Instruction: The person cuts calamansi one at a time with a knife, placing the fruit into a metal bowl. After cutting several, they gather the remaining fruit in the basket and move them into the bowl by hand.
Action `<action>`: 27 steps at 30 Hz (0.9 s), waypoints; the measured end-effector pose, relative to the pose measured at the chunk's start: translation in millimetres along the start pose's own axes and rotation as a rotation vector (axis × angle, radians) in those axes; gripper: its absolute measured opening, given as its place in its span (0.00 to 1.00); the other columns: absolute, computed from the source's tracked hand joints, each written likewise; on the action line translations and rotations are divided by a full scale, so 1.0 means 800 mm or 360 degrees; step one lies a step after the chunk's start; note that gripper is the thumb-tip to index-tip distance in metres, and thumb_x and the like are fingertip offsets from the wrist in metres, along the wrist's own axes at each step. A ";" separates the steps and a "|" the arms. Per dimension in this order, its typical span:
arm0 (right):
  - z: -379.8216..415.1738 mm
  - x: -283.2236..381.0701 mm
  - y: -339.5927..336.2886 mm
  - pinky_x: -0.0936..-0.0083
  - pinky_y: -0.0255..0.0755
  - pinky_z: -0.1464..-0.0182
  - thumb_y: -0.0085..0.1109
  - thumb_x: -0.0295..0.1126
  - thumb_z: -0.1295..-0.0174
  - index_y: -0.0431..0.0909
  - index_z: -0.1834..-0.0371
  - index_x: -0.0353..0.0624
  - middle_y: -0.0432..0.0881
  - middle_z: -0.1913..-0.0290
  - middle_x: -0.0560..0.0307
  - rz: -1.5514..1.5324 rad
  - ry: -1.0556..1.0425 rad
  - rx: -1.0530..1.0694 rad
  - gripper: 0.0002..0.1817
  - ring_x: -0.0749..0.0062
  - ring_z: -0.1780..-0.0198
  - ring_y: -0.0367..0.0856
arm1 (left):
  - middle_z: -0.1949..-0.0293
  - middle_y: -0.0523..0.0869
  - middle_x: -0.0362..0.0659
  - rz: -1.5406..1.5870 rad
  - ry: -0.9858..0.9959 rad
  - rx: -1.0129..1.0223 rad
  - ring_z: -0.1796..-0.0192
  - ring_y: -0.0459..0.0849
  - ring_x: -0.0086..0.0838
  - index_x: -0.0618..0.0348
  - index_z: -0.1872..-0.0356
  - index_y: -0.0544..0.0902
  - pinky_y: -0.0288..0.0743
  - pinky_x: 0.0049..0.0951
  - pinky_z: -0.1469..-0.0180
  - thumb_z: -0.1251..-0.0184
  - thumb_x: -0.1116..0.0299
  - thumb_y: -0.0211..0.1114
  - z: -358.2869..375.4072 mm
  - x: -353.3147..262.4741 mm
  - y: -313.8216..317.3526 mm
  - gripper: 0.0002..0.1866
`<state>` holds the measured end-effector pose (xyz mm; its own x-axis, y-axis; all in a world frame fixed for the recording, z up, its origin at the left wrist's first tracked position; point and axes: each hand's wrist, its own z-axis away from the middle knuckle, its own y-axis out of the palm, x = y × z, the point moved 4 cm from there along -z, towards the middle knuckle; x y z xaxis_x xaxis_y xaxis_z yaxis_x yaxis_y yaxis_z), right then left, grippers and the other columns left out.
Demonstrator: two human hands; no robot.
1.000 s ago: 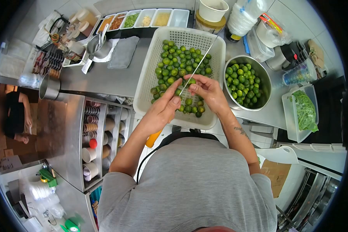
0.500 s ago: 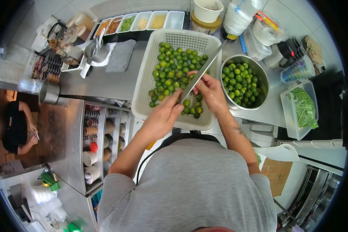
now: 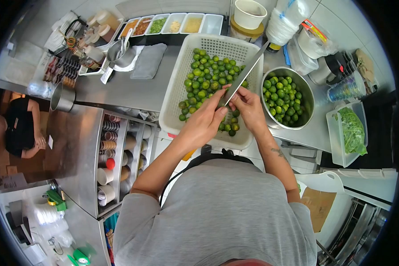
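A large knife [image 3: 247, 71] slants up and right over the white perforated basket [image 3: 169, 106], with its handle end in my left hand [image 3: 204, 119]. My right hand [image 3: 250, 108] is pinched close beside the blade's lower part; what its fingertips hold is too hidden to make out. Under and beyond both hands, many small green limes [image 3: 204, 82] lie on the basket's floor. Just right of the basket, a round steel pot [image 3: 310, 106] holds more green limes [image 3: 283, 95].
Trays of chopped food [image 3: 157, 25] line the counter's back. A grey cloth [image 3: 150, 61] and small pot [image 3: 121, 55] lie left of the basket. Leafy greens [image 3: 352, 131] fill a container at right. Another person [image 3: 22, 126] stands at far left beyond the steel counter.
The view has shifted, so the basket and pot appear farther right. My hands stay together at the knife. The other person's hands have come away from a small white item.
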<state>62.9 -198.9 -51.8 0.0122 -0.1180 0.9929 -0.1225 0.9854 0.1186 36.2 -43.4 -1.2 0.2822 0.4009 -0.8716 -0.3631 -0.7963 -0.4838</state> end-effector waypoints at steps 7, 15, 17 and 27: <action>0.014 0.017 -0.012 0.85 0.67 0.66 0.63 0.34 0.36 0.80 0.48 0.40 0.76 0.70 0.67 0.0216 0.0019 -0.0079 0.16 0.86 0.70 0.70 | 0.59 0.77 0.47 0.0493 -0.0339 0.0266 0.70 0.78 0.31 0.55 0.30 0.58 0.72 0.29 0.65 0.23 0.54 0.47 -0.011 0.001 -0.004 0.26; 0.046 0.109 -0.072 0.60 0.70 0.48 0.69 0.25 0.54 0.80 0.53 0.40 0.77 0.55 0.48 0.2154 -0.0679 -0.0707 0.21 0.49 0.48 0.74 | 0.65 0.74 0.41 0.0793 -0.0477 0.0106 0.78 0.69 0.19 0.61 0.30 0.59 0.62 0.18 0.78 0.24 0.47 0.45 0.009 0.041 -0.042 0.33; 0.038 0.081 -0.033 0.64 0.71 0.45 0.67 0.22 0.52 0.80 0.52 0.40 0.78 0.53 0.48 0.1926 -0.0725 -0.0141 0.20 0.52 0.46 0.74 | 0.65 0.74 0.40 0.0802 -0.0540 0.0122 0.78 0.69 0.18 0.60 0.28 0.58 0.62 0.18 0.78 0.24 0.47 0.45 0.011 0.046 -0.039 0.33; 0.015 -0.022 0.073 0.68 0.76 0.49 0.61 0.27 0.45 0.77 0.50 0.41 0.81 0.51 0.53 0.2182 -0.0385 0.0979 0.18 0.59 0.48 0.79 | 0.65 0.73 0.41 0.0634 -0.0297 0.0059 0.77 0.70 0.19 0.60 0.27 0.56 0.65 0.19 0.74 0.24 0.48 0.46 0.014 0.027 -0.035 0.33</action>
<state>43.6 -141.1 -62.7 -0.6017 0.7400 0.3006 -0.2858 0.1520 -0.9462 42.5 -7.2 -7.3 -0.0504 0.1436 -0.9884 -0.4437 -0.8898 -0.1066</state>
